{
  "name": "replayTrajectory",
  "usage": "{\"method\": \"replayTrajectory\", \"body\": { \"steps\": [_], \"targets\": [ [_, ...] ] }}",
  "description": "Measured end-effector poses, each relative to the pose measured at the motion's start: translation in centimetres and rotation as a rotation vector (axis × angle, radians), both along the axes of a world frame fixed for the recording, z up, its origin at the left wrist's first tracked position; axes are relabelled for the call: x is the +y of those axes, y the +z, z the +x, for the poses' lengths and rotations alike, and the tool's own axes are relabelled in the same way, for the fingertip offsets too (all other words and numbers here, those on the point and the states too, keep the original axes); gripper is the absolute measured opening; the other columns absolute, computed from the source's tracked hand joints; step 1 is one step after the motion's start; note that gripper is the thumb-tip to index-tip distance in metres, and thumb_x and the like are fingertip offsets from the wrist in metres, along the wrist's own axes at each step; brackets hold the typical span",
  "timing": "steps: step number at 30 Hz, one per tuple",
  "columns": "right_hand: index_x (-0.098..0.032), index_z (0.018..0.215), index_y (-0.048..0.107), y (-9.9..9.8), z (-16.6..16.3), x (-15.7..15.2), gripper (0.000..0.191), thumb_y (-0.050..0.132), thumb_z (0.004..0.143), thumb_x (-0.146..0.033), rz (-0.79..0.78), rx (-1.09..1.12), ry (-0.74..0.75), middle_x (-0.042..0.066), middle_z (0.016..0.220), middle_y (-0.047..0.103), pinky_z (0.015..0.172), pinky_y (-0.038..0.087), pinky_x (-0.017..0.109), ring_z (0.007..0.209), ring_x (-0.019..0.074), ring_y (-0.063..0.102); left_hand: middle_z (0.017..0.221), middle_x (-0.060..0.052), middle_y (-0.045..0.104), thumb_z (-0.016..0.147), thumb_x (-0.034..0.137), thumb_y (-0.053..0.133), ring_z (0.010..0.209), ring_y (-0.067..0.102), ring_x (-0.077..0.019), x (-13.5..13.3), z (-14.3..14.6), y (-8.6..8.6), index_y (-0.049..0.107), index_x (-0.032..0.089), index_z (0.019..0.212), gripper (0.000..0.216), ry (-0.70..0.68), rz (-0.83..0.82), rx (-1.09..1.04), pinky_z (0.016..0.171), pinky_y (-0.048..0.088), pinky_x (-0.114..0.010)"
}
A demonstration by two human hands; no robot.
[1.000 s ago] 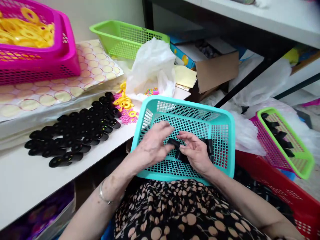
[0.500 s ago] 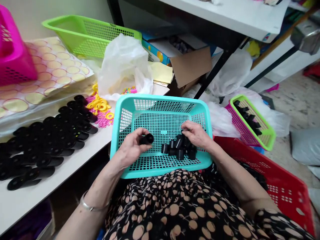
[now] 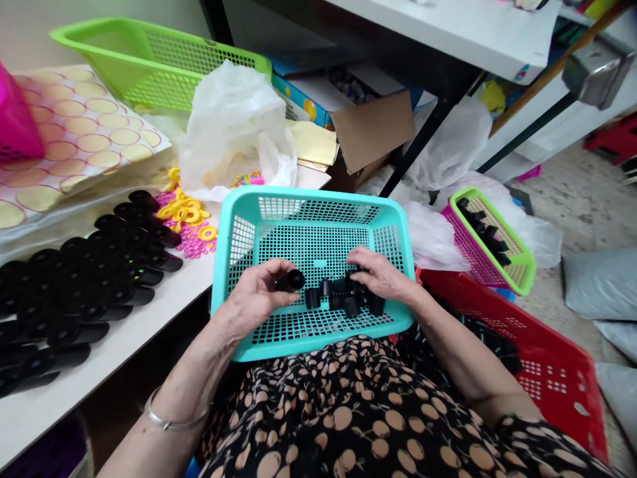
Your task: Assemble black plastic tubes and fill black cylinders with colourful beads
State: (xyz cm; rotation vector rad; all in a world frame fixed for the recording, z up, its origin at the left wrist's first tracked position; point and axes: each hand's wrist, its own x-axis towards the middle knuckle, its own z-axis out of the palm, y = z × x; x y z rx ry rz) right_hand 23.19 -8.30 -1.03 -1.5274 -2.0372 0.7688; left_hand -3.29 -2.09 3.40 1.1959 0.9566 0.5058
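My left hand (image 3: 253,292) is closed around a black plastic tube (image 3: 295,280), its open end facing right. It is over the left part of a turquoise plastic basket (image 3: 308,346) that rests on my lap. Several short black plastic cylinders (image 3: 352,306) lie loose in the basket's right half. My right hand (image 3: 375,273) is among them, thumb and fingers curled on a black piece that is mostly hidden beneath the fingers.
On the white table (image 3: 124,338) at left, black tubes (image 3: 89,272) lie in rows beside yellow rings (image 3: 189,211) and pink bits (image 3: 195,245). A red crate (image 3: 562,392) and a small green-rimmed basket (image 3: 522,282) stand at right. Behind are a plastic bag (image 3: 233,126) and an opened box (image 3: 373,133).
My right hand has lowered slightly onto the black cylinders, its fingers now spread around a piece. My left hand still holds its tube. The whole view has shifted a little.
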Motion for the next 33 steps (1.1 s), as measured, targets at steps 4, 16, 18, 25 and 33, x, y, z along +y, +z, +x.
{"method": "replayTrajectory", "body": {
  "steps": [4, 16, 18, 25, 33],
  "targets": [
    [-0.019, 0.094, 0.057, -0.5, 2.0, 0.1, 0.015, 0.053, 0.080, -0.014, 0.133, 0.133, -0.303, 0.006, 0.100, 0.054, 0.080, 0.044, 0.034, 0.085, 0.0156, 0.054, 0.081, -0.001, 0.064, 0.052, 0.012, 0.076, 0.074, 0.058, -0.0136, 0.0, 0.0, 0.2, 0.064, 0.015, 0.084, 0.034, 0.044, -0.020, -0.009, 0.070, 0.048, -0.026],
    [-0.017, 0.081, 0.062, 0.9, -5.6, 0.6, 0.022, 0.053, 0.089, -0.035, -0.034, -0.443, 0.021, 0.010, 0.088, 0.063, 0.079, 0.036, 0.038, 0.090, 0.0236, 0.047, 0.078, 0.001, 0.063, 0.052, 0.008, 0.073, 0.073, 0.057, -0.0114, 0.1, 0.3, -0.3, 0.065, 0.015, 0.084, 0.034, 0.048, -0.074, -0.003, 0.069, 0.045, -0.024],
    [-0.015, 0.081, 0.062, 0.7, -7.5, 1.2, 0.019, 0.054, 0.087, -0.031, -0.120, -0.559, 0.027, 0.013, 0.086, 0.064, 0.077, 0.035, 0.040, 0.091, 0.0262, 0.047, 0.078, 0.001, 0.063, 0.051, 0.008, 0.072, 0.072, 0.056, -0.0114, 0.1, 0.3, -0.2, 0.065, 0.015, 0.084, 0.034, 0.049, -0.076, -0.010, 0.069, 0.045, -0.025],
    [-0.016, 0.093, 0.061, 0.8, -7.7, 2.0, 0.014, 0.054, 0.082, -0.018, 0.037, -0.083, -0.102, 0.007, 0.089, 0.059, 0.079, 0.042, 0.036, 0.089, 0.0209, 0.052, 0.084, -0.001, 0.064, 0.055, 0.008, 0.071, 0.079, 0.057, -0.0134, -0.1, -0.2, -0.2, 0.067, 0.015, 0.089, 0.035, 0.062, -0.064, -0.055, 0.075, 0.046, -0.028],
    [-0.024, 0.112, 0.060, 4.4, -5.9, 1.7, 0.032, 0.065, 0.081, -0.018, 0.186, 0.399, 0.059, 0.004, 0.099, 0.058, 0.082, 0.046, 0.035, 0.093, 0.0166, 0.055, 0.080, 0.001, 0.062, 0.058, 0.010, 0.074, 0.073, 0.055, -0.0107, 0.0, -0.3, -0.3, 0.068, 0.017, 0.087, 0.031, 0.081, -0.025, -0.089, 0.070, 0.045, -0.025]
  ]
}}
